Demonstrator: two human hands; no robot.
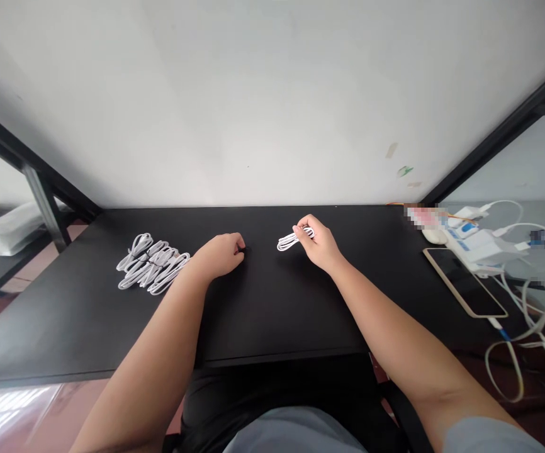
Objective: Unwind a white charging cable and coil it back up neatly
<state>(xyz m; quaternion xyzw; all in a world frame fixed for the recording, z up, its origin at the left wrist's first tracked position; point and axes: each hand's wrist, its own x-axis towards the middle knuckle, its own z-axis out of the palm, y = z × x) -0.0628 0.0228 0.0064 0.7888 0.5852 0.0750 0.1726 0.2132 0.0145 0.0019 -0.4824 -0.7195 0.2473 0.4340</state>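
Note:
Over the middle of the black table, my right hand (318,241) is closed on a coiled white cable (288,241), whose loops stick out to the left of the fingers. To the left of it, my left hand (225,251) is pinched at the tabletop. At its fingertips shows a thin black tie (247,249), small and hard to see against the dark surface. Several bundled white cables (152,263) lie side by side on the table, left of my left wrist, with dark bands around their middles. My left forearm partly covers the nearest bundle.
On the right of the black table (272,327) lies a phone (465,282) with a charging cable. Behind it, a white power strip (461,242) holds plugged-in adapters, with tangled cords (537,308) hanging past the edge. A white wall (253,107) rises behind the table.

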